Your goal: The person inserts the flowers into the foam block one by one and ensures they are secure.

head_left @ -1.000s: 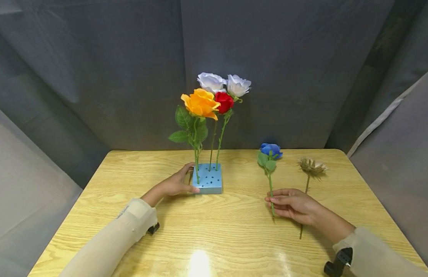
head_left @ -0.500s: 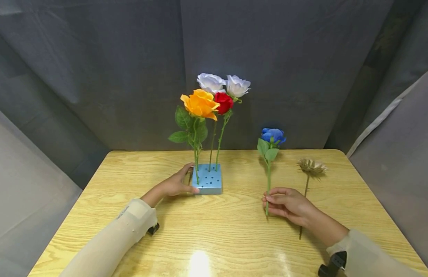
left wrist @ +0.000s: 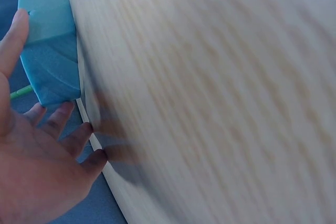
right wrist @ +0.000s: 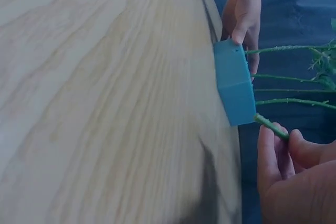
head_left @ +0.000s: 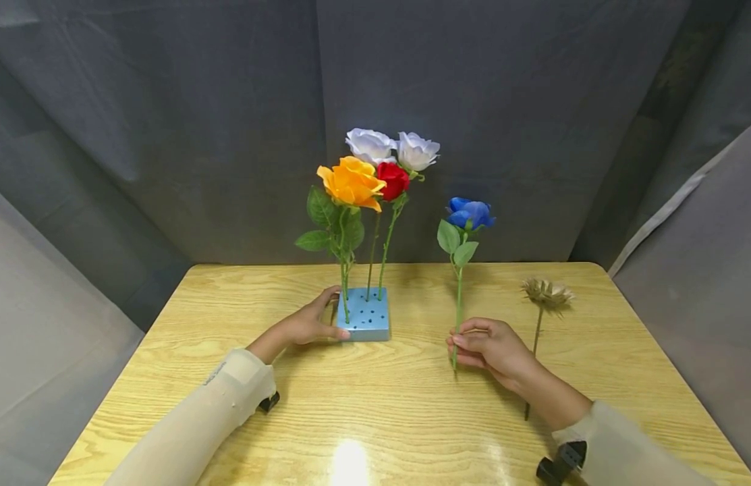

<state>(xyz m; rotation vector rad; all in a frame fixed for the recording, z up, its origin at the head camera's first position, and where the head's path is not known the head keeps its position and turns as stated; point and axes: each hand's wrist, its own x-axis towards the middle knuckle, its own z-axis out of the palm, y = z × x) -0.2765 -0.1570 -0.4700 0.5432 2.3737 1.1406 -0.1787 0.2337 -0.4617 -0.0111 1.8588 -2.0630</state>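
My left hand [head_left: 306, 324] grips the left side of a light blue block [head_left: 372, 333] with holes in its top, thumb at the front and fingers toward the back. In the left wrist view the thumb and fingertips touch the block [left wrist: 50, 24]. A yellow-orange rose [head_left: 352, 182], a red rose [head_left: 393, 181] and two white roses [head_left: 418, 150] stand in it. To the right, my right hand [head_left: 493, 351] pinches the lower stem of a blue rose [head_left: 469, 213], held nearly upright. In the right wrist view, the bare stem end [right wrist: 270, 126] sticks out past the fingertips.
A dried-looking beige flower [head_left: 548, 294] lies on the wooden table [head_left: 375, 398], right of my right hand. Dark grey cloth [head_left: 229, 135] hangs behind the table's back edge, with lighter cloth at both sides.
My right hand has moved left and slightly away from me, and the blue rose has tilted up from low over the table to nearly upright. My left hand and the block have stayed put.
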